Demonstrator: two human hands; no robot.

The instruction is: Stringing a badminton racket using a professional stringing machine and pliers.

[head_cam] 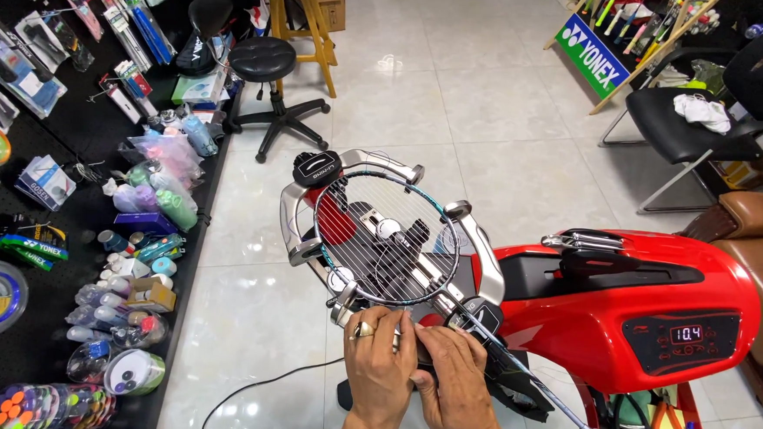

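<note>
Both hands work at the near edge of a badminton racket (387,230) clamped flat in a red stringing machine (629,310); the racket head lies in the machine's silver cradle (483,263), its frame dark with teal tints, strung so far only with lengthwise strings, its shaft (554,402) running off toward the lower right; the left hand (380,367), a ring on one finger, is curled with the fingertips pressed together at the frame's bottom edge, pinching what looks like a thin string, though the string itself is too fine to make out in the grip; the right hand (455,384) lies just beside it, touching it, fingers bent and closed down onto the same spot of the frame by the black clamp (483,316); the machine's dark panel (684,342) with a lit display sits well to the right; a black stool (263,60) stands on the pale tiled floor (458,88) beyond the racket; shelves of grip tape rolls and bottles (124,314) line the left side; a black chair (691,126) stands at the upper right
</note>
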